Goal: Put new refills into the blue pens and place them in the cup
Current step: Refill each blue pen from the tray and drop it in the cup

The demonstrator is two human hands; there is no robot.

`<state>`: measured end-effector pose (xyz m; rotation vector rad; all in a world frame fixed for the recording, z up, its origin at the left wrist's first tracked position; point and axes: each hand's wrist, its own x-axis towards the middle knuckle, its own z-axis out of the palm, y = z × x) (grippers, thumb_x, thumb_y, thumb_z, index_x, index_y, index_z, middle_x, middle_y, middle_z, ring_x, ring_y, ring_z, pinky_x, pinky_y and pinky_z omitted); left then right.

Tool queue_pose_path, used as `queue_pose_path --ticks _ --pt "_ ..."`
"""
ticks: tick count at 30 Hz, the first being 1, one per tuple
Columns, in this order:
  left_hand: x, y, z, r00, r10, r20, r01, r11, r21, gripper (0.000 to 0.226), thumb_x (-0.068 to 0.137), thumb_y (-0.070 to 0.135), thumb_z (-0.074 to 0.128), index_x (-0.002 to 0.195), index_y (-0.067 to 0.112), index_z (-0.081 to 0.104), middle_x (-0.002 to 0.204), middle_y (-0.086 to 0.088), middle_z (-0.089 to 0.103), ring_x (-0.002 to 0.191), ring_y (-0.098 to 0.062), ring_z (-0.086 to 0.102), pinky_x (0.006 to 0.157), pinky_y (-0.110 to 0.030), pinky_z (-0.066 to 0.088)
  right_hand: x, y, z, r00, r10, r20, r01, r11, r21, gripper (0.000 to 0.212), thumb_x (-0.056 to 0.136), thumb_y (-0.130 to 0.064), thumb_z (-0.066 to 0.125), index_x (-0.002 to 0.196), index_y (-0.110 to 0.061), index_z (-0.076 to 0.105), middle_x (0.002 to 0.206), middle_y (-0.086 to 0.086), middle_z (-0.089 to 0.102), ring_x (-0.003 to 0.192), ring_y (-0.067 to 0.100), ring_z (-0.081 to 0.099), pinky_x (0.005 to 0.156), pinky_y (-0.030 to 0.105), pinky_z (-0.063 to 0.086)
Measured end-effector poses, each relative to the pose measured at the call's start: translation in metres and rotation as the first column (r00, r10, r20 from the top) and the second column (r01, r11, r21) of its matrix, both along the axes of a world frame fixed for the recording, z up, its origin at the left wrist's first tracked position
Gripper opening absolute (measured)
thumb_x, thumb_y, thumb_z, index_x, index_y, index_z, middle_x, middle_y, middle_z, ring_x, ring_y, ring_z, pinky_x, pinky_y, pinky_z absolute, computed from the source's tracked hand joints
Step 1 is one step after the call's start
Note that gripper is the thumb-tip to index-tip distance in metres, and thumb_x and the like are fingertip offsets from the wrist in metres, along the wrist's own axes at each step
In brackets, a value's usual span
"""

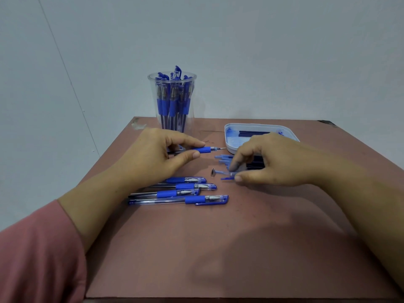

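Blue pen (204, 150), without its cap and metal nose, is pinched at the rubber grip between the thumb and forefinger of the left hand (153, 154). Its thin refill point sticks out to the right, and the pen is held just above the tabletop (218, 248), in front of the cup (192, 114). The fingers (237, 162) of the right hand (271, 158) are curled down, with thumb and forefinger closed on a loose blue cap (227, 177) that lies on the tabletop. Just left of that cap sits the small metal tip cone (213, 172), apart from both hands. Under the right palm lies a heap of refills (222, 158), partly hidden. Behind it is a white tray (231, 147) with more dark refills in it. Nearer the body, four capped pens (185, 193) lie side by side, caps to the right. The clear cup at the far edge stands upright, packed with blue pens. A pink sleeve (37, 248) covers the left upper arm.
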<state>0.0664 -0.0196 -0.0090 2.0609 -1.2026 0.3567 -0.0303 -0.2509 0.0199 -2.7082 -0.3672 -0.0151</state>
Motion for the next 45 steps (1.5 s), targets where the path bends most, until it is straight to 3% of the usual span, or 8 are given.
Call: queue_pose_path --ticks 7,11,16,20,26,30,36,45 --pt "0.003 0.000 -0.002 1.000 0.014 0.007 -0.014 1.000 -0.003 0.025 0.082 0.036 0.069 0.096 0.055 0.062 0.083 0.029 0.065 0.070 -0.014 0.060 0.065 -0.024 0.051 0.005 0.007 -0.007 0.999 0.032 -0.009 -0.032 0.996 -0.082 0.010 0.083 -0.038 0.070 0.092 -0.038 0.072 0.086 -0.024 0.066 0.090 -0.005 0.057 0.077 0.015 0.045" --pt "0.007 0.002 -0.002 0.999 0.036 -0.005 -0.037 0.999 -0.013 0.023 0.083 0.033 0.070 0.099 0.050 0.067 0.071 0.011 0.067 0.065 -0.019 0.057 0.060 -0.025 0.049 0.012 0.014 -0.011 0.987 0.000 0.158 0.007 0.999 -0.049 0.016 0.084 -0.040 0.069 0.097 -0.031 0.071 0.087 -0.017 0.064 0.086 0.001 0.055 0.074 0.014 0.043" --pt "0.011 0.003 -0.002 0.998 0.060 0.006 -0.060 0.998 0.002 0.023 0.082 0.035 0.070 0.098 0.051 0.065 0.083 0.029 0.064 0.069 -0.014 0.060 0.061 -0.018 0.049 0.028 0.022 -0.019 0.978 0.022 0.210 0.001 0.994 -0.111 0.026 0.086 -0.041 0.066 0.111 -0.035 0.068 0.083 -0.026 0.049 0.084 -0.004 0.046 0.071 0.013 0.035" --pt "0.013 0.004 -0.003 0.997 0.079 0.004 -0.079 0.997 0.007 0.021 0.082 0.034 0.071 0.099 0.047 0.069 0.073 0.024 0.066 0.068 -0.013 0.060 0.060 -0.018 0.049 0.034 0.025 -0.021 0.982 0.027 0.186 -0.008 0.995 -0.101 0.015 0.085 -0.036 0.070 0.099 -0.034 0.073 0.074 -0.026 0.047 0.081 -0.016 0.045 0.065 0.009 0.033" --pt "0.014 0.004 -0.004 0.996 0.093 -0.012 -0.093 0.996 0.010 0.022 0.082 0.035 0.070 0.104 0.038 0.073 0.081 0.033 0.064 0.073 -0.009 0.061 0.062 -0.013 0.047 0.019 0.008 -0.011 0.971 -0.141 0.193 0.098 0.971 0.218 0.007 0.084 -0.016 0.069 0.086 -0.023 0.070 0.071 -0.012 0.065 0.062 -0.003 0.056 0.058 0.006 0.040" --pt "0.012 0.004 -0.003 0.996 0.084 -0.002 -0.084 0.996 0.025 0.023 0.082 0.036 0.069 0.105 0.038 0.072 0.080 0.038 0.062 0.075 -0.005 0.061 0.064 -0.011 0.047 0.017 0.004 -0.010 0.944 -0.191 0.270 0.087 0.931 0.355 0.012 0.081 -0.014 0.072 0.080 -0.025 0.068 0.074 -0.009 0.068 0.069 0.005 0.063 0.066 0.013 0.049" --pt "0.005 0.002 -0.002 0.999 0.045 -0.012 -0.045 0.999 -0.007 0.021 0.082 0.033 0.070 0.100 0.044 0.070 0.074 0.018 0.068 0.068 -0.017 0.060 0.062 -0.025 0.050 0.020 0.014 -0.014 0.956 -0.113 0.272 0.009 0.934 0.358 0.019 0.082 -0.012 0.074 0.083 -0.031 0.068 0.077 -0.017 0.069 0.075 -0.001 0.064 0.073 0.014 0.051" --pt "0.002 -0.001 -0.002 1.000 -0.003 0.023 0.003 1.000 0.000 0.025 0.082 0.030 0.070 0.099 0.048 0.065 0.077 0.042 0.059 0.074 0.005 0.060 0.064 -0.009 0.045 0.023 0.017 -0.018 0.966 -0.095 0.239 0.027 0.962 0.273 0.007 0.092 -0.022 0.063 0.091 -0.027 0.067 0.079 -0.016 0.066 0.075 -0.001 0.061 0.069 0.011 0.045"
